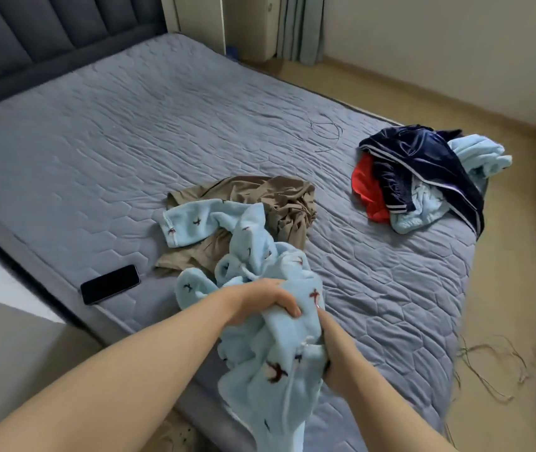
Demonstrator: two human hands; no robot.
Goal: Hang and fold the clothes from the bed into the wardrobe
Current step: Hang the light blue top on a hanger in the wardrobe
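A light blue fleece garment (260, 262) with small dark and red prints lies bunched at the near edge of the grey quilted bed (97, 132). My left hand (263, 300) grips a fold of it from above. My right hand (331, 350) is buried in the same fleece lower down, fingers mostly hidden by the cloth. Behind the fleece a tan garment (273, 197) lies crumpled on the mattress. Near the bed's far right corner sits a pile: a navy striped garment (423, 158), a red piece (366, 190) and more light blue fleece (475, 154).
A black phone (110, 284) lies on the bed's near left edge. A thin wire (325, 132) rests on the mattress. The dark padded headboard (31, 37) runs along the left. Loose cords (495, 370) trail on the wooden floor to the right. Curtains (299, 27) hang at the back.
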